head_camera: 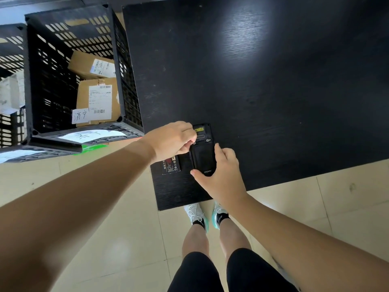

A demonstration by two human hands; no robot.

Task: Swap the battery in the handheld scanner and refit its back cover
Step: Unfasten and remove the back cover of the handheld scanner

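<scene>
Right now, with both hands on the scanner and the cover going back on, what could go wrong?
1. The scanner lies near the corner of the black table; a hard push from the right hand may slide it toward the edge.
2. The left hand pinches at the top of the back cover; the cover might seat crooked.
3. The loose battery lies beside the scanner, partly under that wrist, and could be knocked off.

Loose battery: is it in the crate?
No. The battery lies on the table left of the scanner, outside the crate.
</scene>
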